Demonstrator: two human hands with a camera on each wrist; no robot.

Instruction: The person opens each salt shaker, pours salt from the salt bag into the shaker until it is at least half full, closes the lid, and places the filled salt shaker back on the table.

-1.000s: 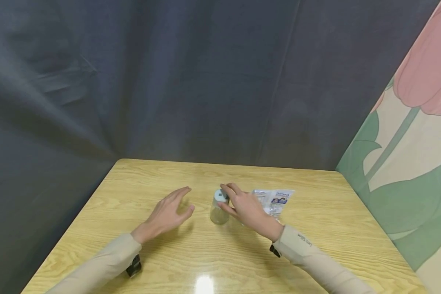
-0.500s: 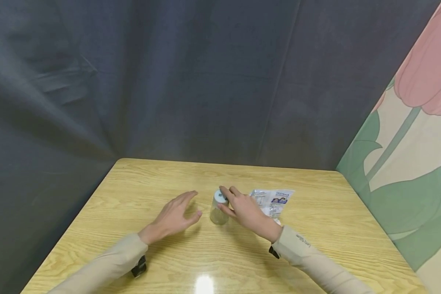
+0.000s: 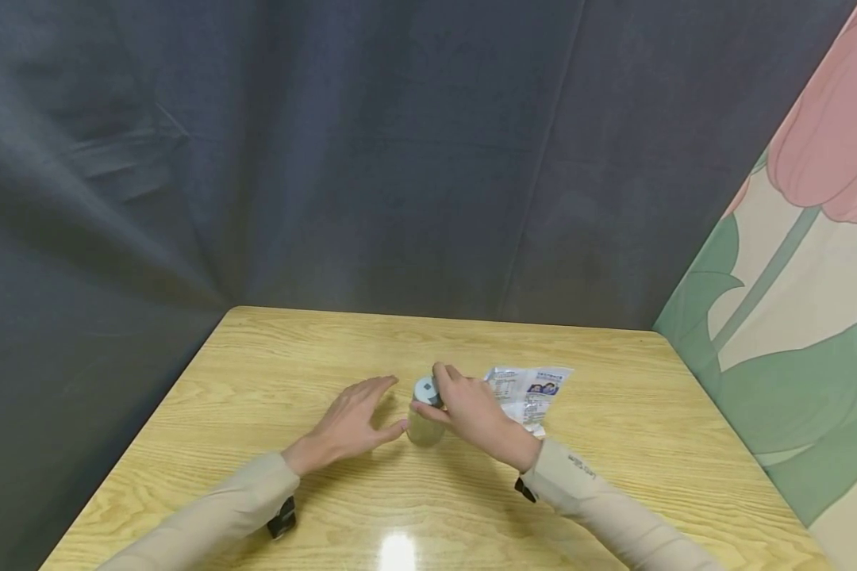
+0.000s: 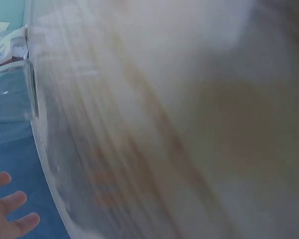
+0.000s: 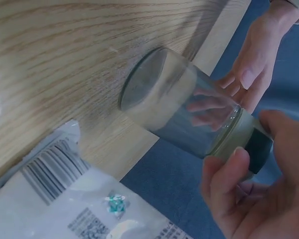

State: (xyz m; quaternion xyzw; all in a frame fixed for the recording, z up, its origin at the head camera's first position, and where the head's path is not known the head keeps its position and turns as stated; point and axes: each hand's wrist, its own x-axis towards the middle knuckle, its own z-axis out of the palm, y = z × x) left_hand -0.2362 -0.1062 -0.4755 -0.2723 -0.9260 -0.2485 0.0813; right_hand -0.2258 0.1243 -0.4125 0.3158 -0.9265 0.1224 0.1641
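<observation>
A clear glass jar [image 5: 174, 99] with a pale lid [image 3: 426, 388] stands on the wooden table. My right hand [image 3: 477, 414] grips the lid from the right, thumb on the near side and fingers on the far side. A dark patch shows on the lid's side in the right wrist view. To the jar's left, my left hand [image 3: 351, 422] is spread, its thumb tip very close to the glass; whether they touch I cannot tell. Only fingertips of that hand appear in the left wrist view, beside the jar's edge. Behind my right hand lies a printed plastic packet [image 3: 528, 392].
The wooden table [image 3: 314, 341] has a dark blue curtain [image 3: 400, 159] behind it. A wall with a tulip pattern [image 3: 814, 317] borders the right side. The packet [image 5: 89, 199] shows a barcode, close to the jar's base.
My left hand has moved right, up to the jar. The jar's top has come slightly nearer to me under my right hand. The packet lies about where it was.
</observation>
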